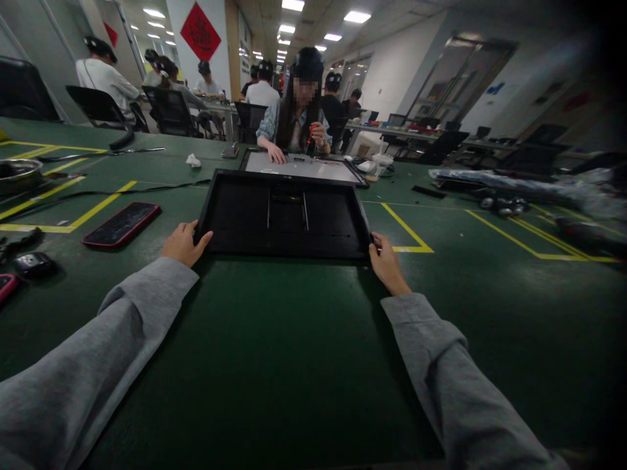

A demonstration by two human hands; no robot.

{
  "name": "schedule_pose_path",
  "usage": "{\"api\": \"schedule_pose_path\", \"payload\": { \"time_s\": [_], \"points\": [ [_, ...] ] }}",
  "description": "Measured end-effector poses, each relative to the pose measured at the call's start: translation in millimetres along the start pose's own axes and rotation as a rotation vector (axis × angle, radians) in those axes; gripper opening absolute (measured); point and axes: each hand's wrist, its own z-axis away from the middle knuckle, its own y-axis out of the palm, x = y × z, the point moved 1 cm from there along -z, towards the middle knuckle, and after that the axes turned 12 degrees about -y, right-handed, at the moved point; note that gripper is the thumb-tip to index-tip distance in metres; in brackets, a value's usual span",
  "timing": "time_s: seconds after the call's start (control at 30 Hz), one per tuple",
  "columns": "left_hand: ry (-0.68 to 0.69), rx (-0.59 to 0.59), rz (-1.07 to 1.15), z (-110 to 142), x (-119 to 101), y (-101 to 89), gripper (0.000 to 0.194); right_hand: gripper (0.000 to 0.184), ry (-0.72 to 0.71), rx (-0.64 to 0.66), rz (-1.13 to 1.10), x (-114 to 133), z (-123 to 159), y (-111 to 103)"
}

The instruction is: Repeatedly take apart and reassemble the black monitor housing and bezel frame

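A black monitor back cover (235, 219), hollow side up, lies in front of me on the green table. My left hand (185, 244) grips its near left corner, thumb over the rim. At the near right corner, my right hand (386, 261) has its fingers closed on the edge. Two thin upright ribs and a recess show in the middle of the cover. Just beyond its far edge is a flat grey panel in a dark frame (313, 168), where a person across the table rests one hand and holds a red-handled screwdriver (311, 136) in the other.
A red-edged phone (122, 224) and a black mouse (34, 264) lie to the left, with a metal bowl (22, 175) farther back. Plastic-wrapped parts (504, 183) lie at the right. Yellow tape (411, 228) marks the green tabletop (294, 359). Other people sit at tables behind.
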Motion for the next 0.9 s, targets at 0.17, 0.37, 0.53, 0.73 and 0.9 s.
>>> {"api": "schedule_pose_path", "payload": {
  "time_s": [0.17, 0.37, 0.53, 0.73, 0.9],
  "points": [
    [0.003, -0.015, 0.005, -0.7, 1.6, 1.1, 0.072, 0.05, 0.016, 0.015, 0.005, 1.3, 0.0, -1.1],
    [-0.004, 0.007, 0.016, 0.0, -0.3, -1.2, 0.072, 0.052, 0.019, 0.019, 0.012, 1.3, 0.5, -1.3],
    [-0.017, 0.022, 0.008, 0.5, -1.8, -2.2, 0.069, 0.053, 0.02, 0.023, 0.011, 3.3, 0.4, -1.8],
    [-0.02, 0.04, 0.003, -0.6, -1.4, -1.7, 0.07, 0.05, 0.004, 0.01, 0.001, 1.9, 0.3, -1.2],
    [-0.013, 0.033, 0.02, -1.9, 0.4, -0.2, 0.07, 0.05, 0.0, 0.018, -0.011, 2.2, -0.2, -1.4]
  ]
}}
